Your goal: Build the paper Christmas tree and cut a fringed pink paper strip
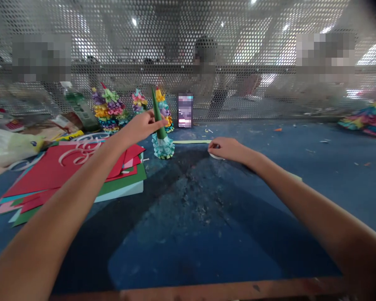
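Observation:
My left hand is stretched forward with its fingers pinched on a tall green paper cone. The cone stands upright on the blue table, with light-blue curled paper frills around its base. My right hand rests on the table to the right of the cone, fingers curled over a small white object that I cannot identify. A pale green paper strip lies between the cone and my right hand.
A stack of red, green and pink paper sheets lies at the left. Finished multicoloured paper trees and a phone stand at the back against a perforated metal screen. More coloured paper work sits far right.

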Demonstrator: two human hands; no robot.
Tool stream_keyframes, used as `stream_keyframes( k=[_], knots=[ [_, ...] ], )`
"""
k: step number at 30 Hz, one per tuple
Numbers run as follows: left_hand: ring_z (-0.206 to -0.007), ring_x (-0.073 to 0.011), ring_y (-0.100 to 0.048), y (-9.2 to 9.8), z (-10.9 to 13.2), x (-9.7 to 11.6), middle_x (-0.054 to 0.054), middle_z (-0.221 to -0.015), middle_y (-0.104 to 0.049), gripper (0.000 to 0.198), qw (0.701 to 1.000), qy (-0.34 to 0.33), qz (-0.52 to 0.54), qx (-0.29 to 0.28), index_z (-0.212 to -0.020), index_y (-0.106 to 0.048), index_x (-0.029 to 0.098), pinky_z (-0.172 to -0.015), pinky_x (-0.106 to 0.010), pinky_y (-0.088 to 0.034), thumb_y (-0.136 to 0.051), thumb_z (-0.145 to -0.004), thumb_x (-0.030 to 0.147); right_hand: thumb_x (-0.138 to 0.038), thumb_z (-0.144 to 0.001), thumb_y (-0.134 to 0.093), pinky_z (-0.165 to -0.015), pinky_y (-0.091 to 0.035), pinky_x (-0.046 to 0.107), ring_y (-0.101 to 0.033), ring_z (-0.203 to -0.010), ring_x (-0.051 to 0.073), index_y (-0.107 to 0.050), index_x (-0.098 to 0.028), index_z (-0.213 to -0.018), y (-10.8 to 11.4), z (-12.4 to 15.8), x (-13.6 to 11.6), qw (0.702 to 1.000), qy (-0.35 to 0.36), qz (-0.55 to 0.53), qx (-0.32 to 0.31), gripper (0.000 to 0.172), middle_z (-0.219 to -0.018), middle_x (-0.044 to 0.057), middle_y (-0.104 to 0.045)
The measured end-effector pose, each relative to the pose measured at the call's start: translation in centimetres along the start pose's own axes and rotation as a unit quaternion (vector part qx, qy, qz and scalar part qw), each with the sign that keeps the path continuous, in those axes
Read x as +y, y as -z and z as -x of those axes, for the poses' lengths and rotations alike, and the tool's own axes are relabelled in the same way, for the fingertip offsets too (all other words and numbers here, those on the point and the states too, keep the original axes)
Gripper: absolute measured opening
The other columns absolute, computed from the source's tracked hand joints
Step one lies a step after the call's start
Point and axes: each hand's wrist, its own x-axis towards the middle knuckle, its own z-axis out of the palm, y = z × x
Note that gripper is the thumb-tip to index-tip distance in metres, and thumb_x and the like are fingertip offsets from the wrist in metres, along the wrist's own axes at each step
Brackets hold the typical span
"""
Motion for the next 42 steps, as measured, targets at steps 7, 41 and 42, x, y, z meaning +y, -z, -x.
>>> stream_keyframes(
  k=[7,41,42],
  knots=[
    [-0.068,-0.0217,-0.061,-1.6,0.0,-1.3,-0.005,-0.079,-0.066,0.044,0.991,0.005,-0.079,-0.108,-0.098,-0.064,0.019,-0.061,-0.031,-0.042,-0.071,-0.072,0.053,-0.034,-0.08,-0.056,-0.072,-0.043,0.038,-0.062,-0.085,0.028,-0.065,-0.023,-0.085,-0.7,0.3,-0.8,0.998,-0.007,0.065,0.012,0.015,-0.095,0.009,-0.07],
    [-0.093,-0.0186,-0.065,-4.0,1.6,5.8,-0.004,-0.104,-0.071,0.03,0.973,-0.133,0.143,-0.124,-0.111,-0.068,0.019,-0.079,-0.029,-0.049,-0.064,-0.086,0.035,-0.04,-0.089,-0.06,-0.062,-0.037,0.031,-0.051,-0.065,0.016,-0.055,-0.023,-0.075,0.7,2.5,-6.4,0.948,0.137,-0.19,0.218,0.023,-0.07,-0.001,-0.058],
    [-0.088,-0.0178,-0.065,-4.1,1.7,5.9,-0.004,-0.101,-0.071,0.03,0.977,-0.132,0.131,-0.108,-0.111,-0.067,0.018,-0.074,-0.028,-0.049,-0.064,-0.086,0.034,-0.04,-0.089,-0.059,-0.063,-0.037,0.031,-0.051,-0.065,0.016,-0.054,-0.023,-0.074,0.7,2.6,-6.4,0.944,0.136,-0.195,0.23,0.023,-0.07,-0.001,-0.057]
  ],
)
